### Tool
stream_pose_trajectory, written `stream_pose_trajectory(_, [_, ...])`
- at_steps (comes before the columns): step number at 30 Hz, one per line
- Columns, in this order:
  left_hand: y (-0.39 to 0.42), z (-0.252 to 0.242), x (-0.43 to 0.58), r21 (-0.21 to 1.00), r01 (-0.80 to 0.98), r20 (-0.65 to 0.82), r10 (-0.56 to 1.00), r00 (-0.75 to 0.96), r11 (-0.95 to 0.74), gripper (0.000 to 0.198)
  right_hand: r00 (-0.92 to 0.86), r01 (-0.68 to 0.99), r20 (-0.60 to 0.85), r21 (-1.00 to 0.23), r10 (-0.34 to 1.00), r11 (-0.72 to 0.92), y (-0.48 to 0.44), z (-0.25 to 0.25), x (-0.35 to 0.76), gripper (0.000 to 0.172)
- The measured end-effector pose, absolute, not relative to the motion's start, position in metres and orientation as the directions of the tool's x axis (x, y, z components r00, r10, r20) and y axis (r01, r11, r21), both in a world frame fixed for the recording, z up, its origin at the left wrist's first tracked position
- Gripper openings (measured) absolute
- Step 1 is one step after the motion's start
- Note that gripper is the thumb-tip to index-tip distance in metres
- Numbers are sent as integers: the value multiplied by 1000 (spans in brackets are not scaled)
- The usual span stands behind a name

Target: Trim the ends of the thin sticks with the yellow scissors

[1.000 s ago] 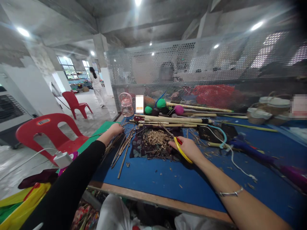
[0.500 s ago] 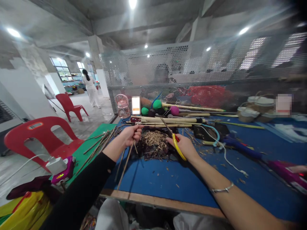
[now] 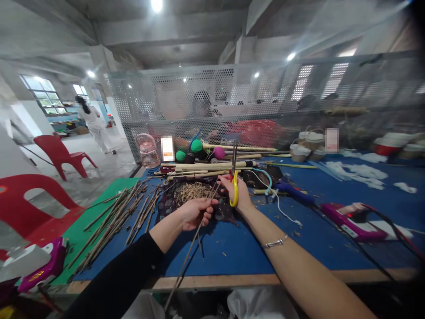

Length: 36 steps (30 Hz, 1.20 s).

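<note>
My left hand is closed around a thin brown twig whose lower end slants down over the table's front edge. The twig's upper end reaches up to the fingertips of my right hand. Scissors with yellow and red handles hang in my right hand, their blades pointing up and away from me. Below and behind the hands, a heap of small cut chips lies on a dark cloth. Bundles of similar twigs lie to the left.
Peeled sticks and yarn-wrapped balls lie along the back, before a perforated metal screen. Purple power strips sit right and left. A pink bottle stands back left. Red chairs and a person are beyond.
The view has swung to the right. My hands have come together, with the twig now running between them. The scissors have turned so the blades point upward.
</note>
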State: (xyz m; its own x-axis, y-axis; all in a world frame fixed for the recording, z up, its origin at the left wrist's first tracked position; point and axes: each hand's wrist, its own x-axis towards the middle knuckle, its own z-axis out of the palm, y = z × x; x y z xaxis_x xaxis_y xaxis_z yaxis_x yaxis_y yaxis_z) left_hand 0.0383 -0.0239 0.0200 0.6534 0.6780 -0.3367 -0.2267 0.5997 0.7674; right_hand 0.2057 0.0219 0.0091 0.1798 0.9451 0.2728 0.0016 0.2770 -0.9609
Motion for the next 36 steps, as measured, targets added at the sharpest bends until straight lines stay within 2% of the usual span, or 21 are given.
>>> stream_pose_trajectory(3, [-25,18,40,764,-200,-352,657,667,613,19,118,16,289,-957,950,289,21,8,205,35])
stream_pose_trajectory(10, [-25,16,41,718,-203,-417,645,640,665,19,-105,188,297,-931,949,312,7,10,196,24])
stream_pose_trajectory(14, [-23,15,40,752,-201,-395,674,624,627,15,-234,211,256,-928,938,306,0,12,190,21])
stream_pose_trajectory(17, [-23,16,39,777,-170,-398,683,613,606,29,-281,178,238,-939,930,295,-2,11,186,23])
stream_pose_trajectory(21, [-27,20,39,801,-122,-398,673,624,586,60,-184,203,261,-933,947,297,-1,10,182,28])
stream_pose_trajectory(24, [-31,22,40,802,-96,-404,655,638,589,68,-194,118,180,-972,964,205,-4,12,180,34])
stream_pose_trajectory(28, [-33,23,41,800,-156,-376,687,622,579,63,-178,33,113,-992,978,121,-6,16,179,39])
stream_pose_trajectory(32, [-31,27,34,844,-176,-331,750,572,507,50,-115,-13,96,-995,989,95,-1,15,185,41])
stream_pose_trajectory(36, [-23,36,16,911,-179,-275,869,412,373,33,-110,-69,72,-996,991,65,6,12,193,42])
